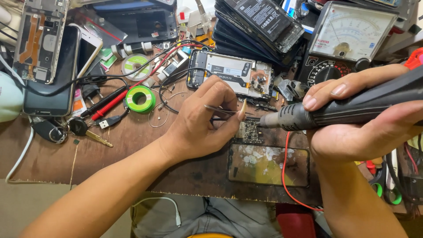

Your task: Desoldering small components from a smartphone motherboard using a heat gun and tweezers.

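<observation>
Circuit board under tweezers and hot-air handle

Circuit board [249,130] lay near the bench's [132,150] front edge, just behind a dark phone screen [268,164]. The right hand [352,119] had its fingers wrapped around a black hot-air handle [352,108], its nozzle pointing at the board. The left hand [202,119] had its fingers pinched on thin tweezers [224,110] above the board.

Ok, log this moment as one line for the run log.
left hand: holds tweezers | right hand: grips hot-air tool | nozzle over small circuit board | wooden bench
</observation>
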